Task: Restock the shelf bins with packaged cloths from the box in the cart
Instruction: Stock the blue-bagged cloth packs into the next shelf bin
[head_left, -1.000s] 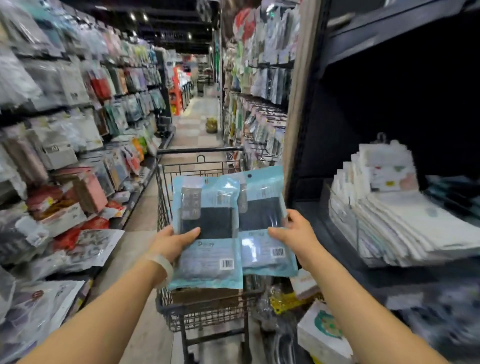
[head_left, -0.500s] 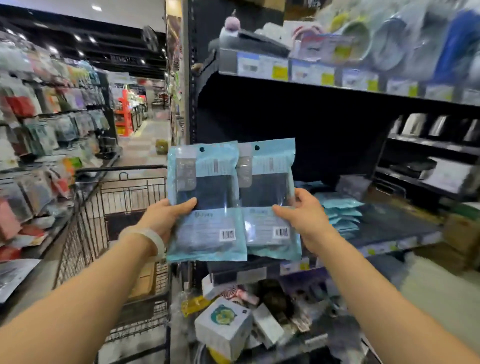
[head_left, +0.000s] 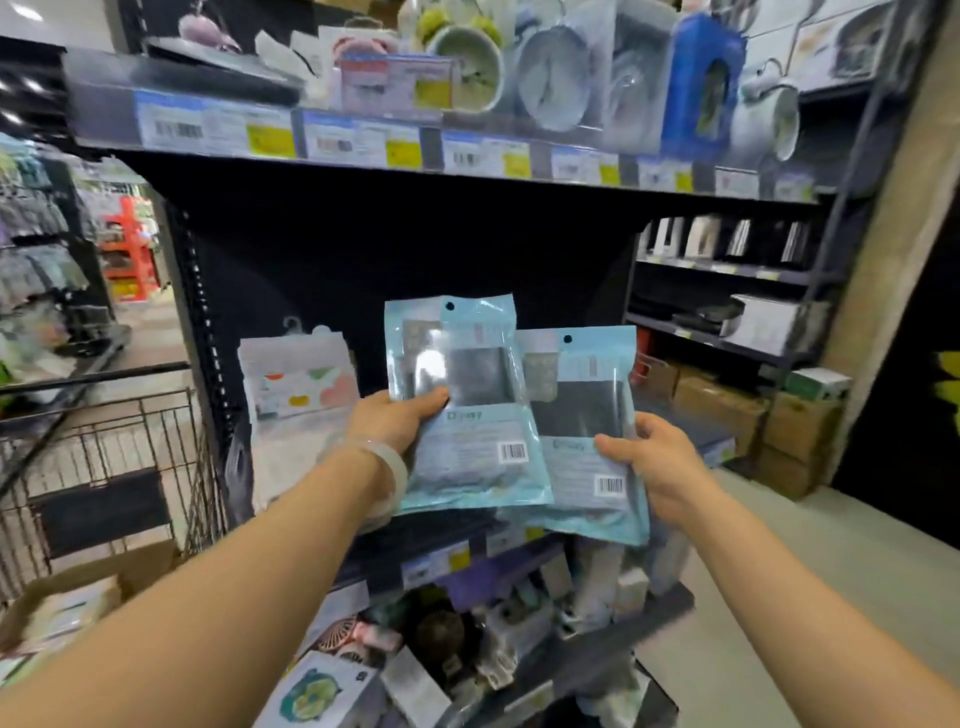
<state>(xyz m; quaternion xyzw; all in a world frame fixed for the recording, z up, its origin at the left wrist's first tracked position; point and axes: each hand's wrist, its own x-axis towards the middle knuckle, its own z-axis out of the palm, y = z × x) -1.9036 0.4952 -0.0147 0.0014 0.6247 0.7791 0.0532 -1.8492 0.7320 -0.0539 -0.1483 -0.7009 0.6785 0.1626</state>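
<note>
Two light-blue cloth packets are held up before the dark shelf — one packet (head_left: 470, 415) is gripped by the left hand (head_left: 395, 421), thumb on its face; the other packet (head_left: 584, 436) (slightly lower) is pinched by the right hand (head_left: 657, 462). The wire cart (head_left: 104, 441) stands at left.

Overhead store lights lit the aisle brightly, yet the shelf recess (head_left: 415, 249) behind lay almost black. Glare flashed white on the plastic window of the left packet (head_left: 467, 405). Motion blur smeared the top-shelf clocks (head_left: 556, 83) and price labels (head_left: 358, 143). Wide-angle distortion bowed the shelf edges and stretched both forearms toward the corners.
</note>
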